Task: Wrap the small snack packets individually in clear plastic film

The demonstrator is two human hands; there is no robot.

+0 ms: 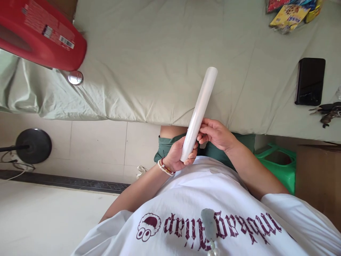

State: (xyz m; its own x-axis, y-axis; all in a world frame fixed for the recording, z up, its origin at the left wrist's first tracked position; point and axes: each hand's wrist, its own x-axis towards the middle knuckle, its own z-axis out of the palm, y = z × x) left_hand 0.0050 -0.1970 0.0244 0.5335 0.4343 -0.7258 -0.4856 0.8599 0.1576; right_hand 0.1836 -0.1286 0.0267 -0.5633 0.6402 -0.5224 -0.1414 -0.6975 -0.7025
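A long white, glossy roll of plastic film slants up and to the right, above my lap, its upper end over the table edge. Wrapped round its lower end is my left hand, with a beaded bracelet at the wrist. My right hand is at the roll's right side, about halfway down. Its fingers are bent and drawn together against the roll's edge; whether a bit of film is pinched between them is too small to make out.
A pale green cloth covers the table. On it are a red jug, a small round tin, snack packets, a black phone and dark keys. Below stand a green stool and a round black base.
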